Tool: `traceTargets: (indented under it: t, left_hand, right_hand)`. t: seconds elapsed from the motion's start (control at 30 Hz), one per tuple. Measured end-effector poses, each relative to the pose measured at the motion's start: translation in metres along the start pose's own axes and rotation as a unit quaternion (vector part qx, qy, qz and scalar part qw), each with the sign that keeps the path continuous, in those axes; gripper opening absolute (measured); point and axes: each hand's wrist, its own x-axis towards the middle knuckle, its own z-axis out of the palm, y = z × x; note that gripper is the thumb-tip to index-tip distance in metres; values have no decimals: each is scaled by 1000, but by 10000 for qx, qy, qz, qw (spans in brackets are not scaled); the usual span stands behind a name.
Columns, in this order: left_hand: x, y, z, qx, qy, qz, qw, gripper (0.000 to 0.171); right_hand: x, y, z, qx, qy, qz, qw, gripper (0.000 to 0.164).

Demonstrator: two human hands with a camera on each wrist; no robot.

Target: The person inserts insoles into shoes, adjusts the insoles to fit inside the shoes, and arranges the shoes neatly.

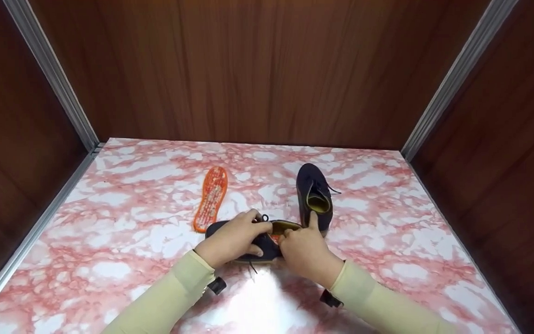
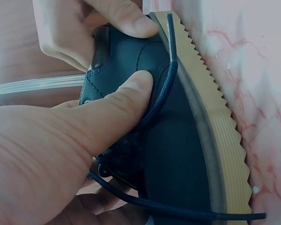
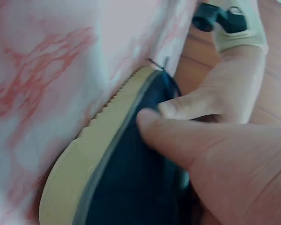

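Observation:
A dark navy lace-up shoe (image 1: 268,249) lies crosswise on the table, toe to the left and opening to the right. My left hand (image 1: 234,236) grips it over the laced part; its thumb presses the navy side (image 2: 182,140) in the left wrist view. At the opening, my right hand (image 1: 306,254) holds the shoe's edge, some fingers inside and the thumb on the outer side (image 3: 126,187). Its index finger extends toward the second shoe. Between the hands, a patch of orange insole (image 1: 275,238) shows inside; the rest is hidden.
An orange-rimmed, patterned insole (image 1: 211,199) lies behind the left hand. The second navy shoe (image 1: 311,176), with a yellowish lining, stands toe-away behind the right hand. The red-and-white marbled table (image 1: 123,185) is enclosed by brown wood panels (image 1: 248,69).

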Motion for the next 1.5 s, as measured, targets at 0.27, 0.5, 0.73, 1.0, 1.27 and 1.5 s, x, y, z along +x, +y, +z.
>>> traceTargets:
  t: [0.27,0.5,0.73,1.0,1.27,1.5]
  left_hand:
    - [1,-1,-2,-31,90,26,10000,43]
    - [-1,-2,0,33,101,57,9999,44]
    - [-1,-1,-1,-40,65,36,10000,42]
    - [0,-2,-1,0,74,104,9999,44]
    - [-4,0,0,-50,60,43,10000,43]
    - [-2,0,-2,-163,-4,19,9999,40]
  right_hand:
    - [9,-3,-7,117,-377,84,9992,63]
    - [2,-3,-11,1,-388,120,9992,52]
    - [5,1,-10,-171,-398,-173,9989,44]
    - [3,8,-20,299,-791,-285,9960,47]
    - [6,10,-20,484,-893,-344,9942,53]
    - [14,13,-20,422,-1066,-441,9924,52]
